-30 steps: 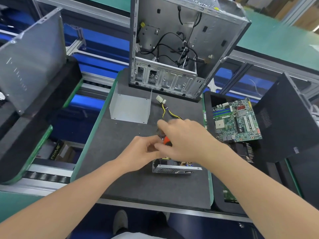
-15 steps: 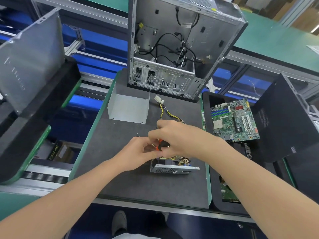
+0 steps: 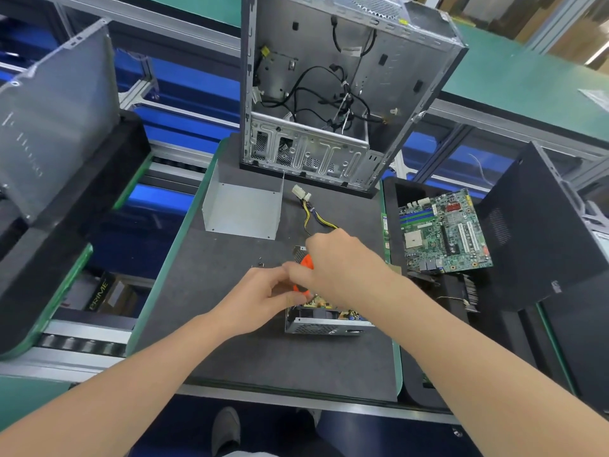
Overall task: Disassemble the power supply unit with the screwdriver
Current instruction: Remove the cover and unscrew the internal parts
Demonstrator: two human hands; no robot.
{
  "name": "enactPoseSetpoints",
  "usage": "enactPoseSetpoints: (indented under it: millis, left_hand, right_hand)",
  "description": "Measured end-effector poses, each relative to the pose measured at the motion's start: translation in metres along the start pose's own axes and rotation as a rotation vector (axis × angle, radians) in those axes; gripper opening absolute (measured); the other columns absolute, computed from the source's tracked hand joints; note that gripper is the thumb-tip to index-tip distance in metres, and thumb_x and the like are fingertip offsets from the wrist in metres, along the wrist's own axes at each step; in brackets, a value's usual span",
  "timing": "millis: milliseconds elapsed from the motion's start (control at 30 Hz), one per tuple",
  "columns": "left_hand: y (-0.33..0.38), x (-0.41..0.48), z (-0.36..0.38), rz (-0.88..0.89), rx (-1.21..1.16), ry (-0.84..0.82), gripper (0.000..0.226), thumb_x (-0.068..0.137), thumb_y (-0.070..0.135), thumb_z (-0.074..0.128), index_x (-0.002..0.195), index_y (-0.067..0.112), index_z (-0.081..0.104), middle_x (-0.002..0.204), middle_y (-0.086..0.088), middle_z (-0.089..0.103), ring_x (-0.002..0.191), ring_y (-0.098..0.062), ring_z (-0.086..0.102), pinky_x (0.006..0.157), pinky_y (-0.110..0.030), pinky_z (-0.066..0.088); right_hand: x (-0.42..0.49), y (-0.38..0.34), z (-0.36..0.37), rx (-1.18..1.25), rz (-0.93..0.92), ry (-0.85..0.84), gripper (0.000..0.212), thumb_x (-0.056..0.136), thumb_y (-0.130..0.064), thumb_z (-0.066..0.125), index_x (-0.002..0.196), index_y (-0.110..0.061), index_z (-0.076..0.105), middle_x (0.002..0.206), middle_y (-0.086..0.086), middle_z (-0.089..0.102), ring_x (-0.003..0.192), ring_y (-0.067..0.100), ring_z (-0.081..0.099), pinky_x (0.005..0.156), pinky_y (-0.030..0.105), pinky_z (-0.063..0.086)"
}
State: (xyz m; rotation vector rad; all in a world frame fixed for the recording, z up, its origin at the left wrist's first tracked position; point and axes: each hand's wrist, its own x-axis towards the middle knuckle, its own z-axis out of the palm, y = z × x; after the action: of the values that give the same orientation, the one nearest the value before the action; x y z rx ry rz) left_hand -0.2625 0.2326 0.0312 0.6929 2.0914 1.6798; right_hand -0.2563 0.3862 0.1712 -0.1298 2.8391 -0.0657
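The open power supply unit (image 3: 326,321) lies on the grey mat (image 3: 280,361), its perforated metal wall facing me and its circuit board showing on top. Yellow and black cables (image 3: 316,219) run from it to a white connector (image 3: 301,193). My right hand (image 3: 342,268) grips the orange-handled screwdriver (image 3: 306,261) over the unit; the tip is hidden. My left hand (image 3: 260,298) has its fingers curled at the lower part of the screwdriver, at the unit's left top edge. The unit's removed grey metal cover (image 3: 244,209) stands at the back left of the mat.
An empty computer case (image 3: 333,94) stands upright behind the mat. A green motherboard (image 3: 441,229) lies to the right beside a black side panel (image 3: 540,232). A grey panel (image 3: 52,117) leans at far left. Small screws (image 3: 260,264) lie on the mat left of my hands.
My right hand with the screwdriver has shifted slightly left and up over the unit. My left hand stays at the screwdriver's lower part. The unit has not moved.
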Motion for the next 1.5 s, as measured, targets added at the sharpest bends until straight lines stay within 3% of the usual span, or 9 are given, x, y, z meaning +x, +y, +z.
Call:
enactPoseSetpoints:
  millis: [167,333,500,633,900,1000,1200,1400,1500]
  left_hand:
    - [0.002,-0.001,-0.004,0.039,0.029,-0.01,0.017,0.103,0.027,0.065,0.107,0.043,0.069,0.104,0.013,0.077,0.102,-0.005,0.072,0.089,-0.022,0.054]
    - [0.004,0.0,-0.004,0.072,0.056,-0.006,0.038,0.103,0.014,0.064,0.093,0.051,0.065,0.09,0.021,0.072,0.087,0.005,0.066,0.08,-0.013,0.05]
    - [0.006,0.002,-0.001,0.089,0.105,0.024,0.023,0.101,0.026,0.06,0.082,0.039,0.059,0.072,0.022,0.057,0.069,0.004,0.047,0.064,-0.011,0.04]
    - [0.004,0.001,0.0,0.009,0.099,0.024,0.018,0.101,0.017,0.068,0.101,0.033,0.074,0.099,0.02,0.078,0.096,-0.002,0.073,0.087,-0.024,0.056]
    - [0.008,0.0,-0.003,0.053,0.067,0.024,0.034,0.104,0.016,0.064,0.103,0.05,0.069,0.101,0.018,0.076,0.098,-0.003,0.07,0.086,-0.012,0.05]
    - [0.005,0.003,-0.005,0.028,0.076,0.023,0.023,0.104,0.017,0.064,0.105,0.039,0.071,0.101,0.014,0.077,0.097,-0.007,0.071,0.086,-0.019,0.054]
    - [0.004,0.001,-0.003,-0.005,0.093,0.016,0.039,0.101,0.013,0.067,0.08,0.046,0.066,0.084,0.026,0.073,0.078,0.008,0.064,0.072,-0.006,0.044]
    - [0.007,0.0,-0.001,0.032,0.127,0.029,0.02,0.092,0.031,0.048,0.079,0.041,0.06,0.07,0.003,0.061,0.065,-0.003,0.042,0.064,-0.026,0.042]
    - [0.007,-0.001,-0.001,0.051,0.11,0.034,0.052,0.099,0.011,0.058,0.078,0.058,0.063,0.064,0.03,0.062,0.059,0.013,0.051,0.063,-0.005,0.041]
  right_hand:
    - [0.004,0.01,-0.002,0.08,-0.224,-0.05,0.028,0.078,-0.04,0.074,0.083,-0.019,0.057,0.077,-0.002,0.055,0.075,0.028,0.059,0.059,0.037,0.052]
    - [0.006,0.012,0.002,0.052,-0.39,-0.02,0.022,0.077,-0.036,0.073,0.091,-0.023,0.063,0.08,-0.013,0.041,0.083,0.019,0.052,0.062,0.033,0.046]
    - [0.002,0.01,0.003,0.049,-0.307,0.068,0.028,0.079,-0.046,0.065,0.088,-0.021,0.055,0.079,-0.005,0.052,0.079,0.027,0.058,0.056,0.033,0.044]
    - [-0.001,0.0,0.006,-0.169,-0.053,0.3,0.055,0.089,-0.071,0.045,0.078,-0.018,0.043,0.062,-0.002,0.031,0.061,0.028,0.037,0.052,0.033,0.027]
    - [0.006,0.008,0.001,-0.025,-0.198,0.022,0.025,0.088,-0.037,0.063,0.094,-0.015,0.056,0.081,0.007,0.052,0.078,0.036,0.057,0.047,0.027,0.03]
    - [0.005,0.012,-0.007,0.009,-0.382,-0.077,0.019,0.087,-0.035,0.069,0.097,-0.02,0.061,0.093,0.0,0.052,0.086,0.027,0.059,0.056,0.031,0.042]
    - [0.003,0.01,-0.005,-0.049,-0.539,-0.096,0.006,0.084,-0.016,0.066,0.089,-0.019,0.065,0.095,-0.004,0.047,0.095,0.019,0.052,0.074,0.037,0.048]
    - [-0.005,0.0,0.001,-0.096,-0.411,0.151,0.029,0.087,-0.046,0.056,0.093,-0.018,0.05,0.083,-0.003,0.045,0.075,0.027,0.056,0.059,0.035,0.042]
    - [-0.009,-0.01,0.009,-0.269,-0.177,0.363,0.049,0.094,-0.065,0.044,0.082,-0.017,0.041,0.06,-0.002,0.028,0.058,0.029,0.044,0.048,0.032,0.02]
